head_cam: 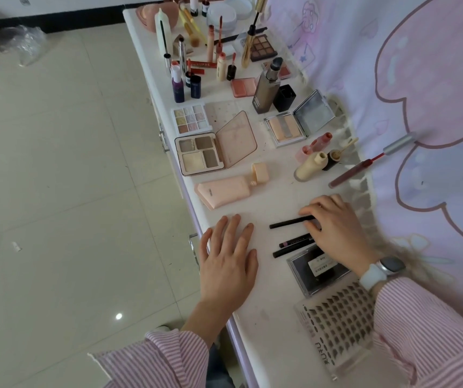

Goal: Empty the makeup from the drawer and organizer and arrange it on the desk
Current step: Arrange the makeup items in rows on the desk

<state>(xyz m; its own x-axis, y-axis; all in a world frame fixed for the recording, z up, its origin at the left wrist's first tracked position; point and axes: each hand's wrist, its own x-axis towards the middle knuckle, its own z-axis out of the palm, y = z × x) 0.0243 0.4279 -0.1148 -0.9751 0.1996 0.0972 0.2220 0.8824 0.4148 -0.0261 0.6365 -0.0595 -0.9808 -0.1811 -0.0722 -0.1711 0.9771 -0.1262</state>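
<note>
Right hand (333,228) pinching a black pencil (291,222), left hand (228,261) flat on the tabletop (269,317); a careless sweep could roll neighbouring pencils (294,246) off.

Left hand (228,264) flat on desk (269,331), fingers spread. Right hand (333,231) pinches top black pencil (289,222); two more pencils (294,246) just below. Open palettes (213,148) and bottles (265,92) further up.
</note>
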